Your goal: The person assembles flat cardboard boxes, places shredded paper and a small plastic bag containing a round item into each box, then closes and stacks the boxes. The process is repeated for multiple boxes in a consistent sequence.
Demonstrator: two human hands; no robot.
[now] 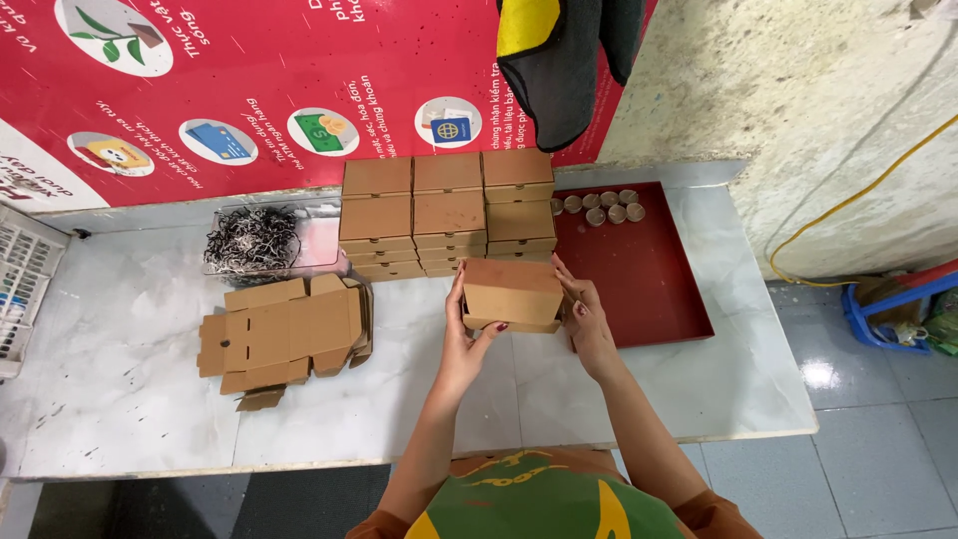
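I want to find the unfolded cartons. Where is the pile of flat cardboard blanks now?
In the head view, the flat cardboard blanks lie on the left of the marble table, just below the clear tray of shredded paper.

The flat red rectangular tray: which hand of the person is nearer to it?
Right. The right hand is at the edge of the flat red rectangular tray; the left hand is farther, across the brown cardboard box.

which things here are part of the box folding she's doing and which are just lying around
In use: folded cardboard box held between left hand and right hand; stacked finished boxes; flat box blanks.

Lying about: red tray with small round tins; shredded paper; white basket; hanging cloth.
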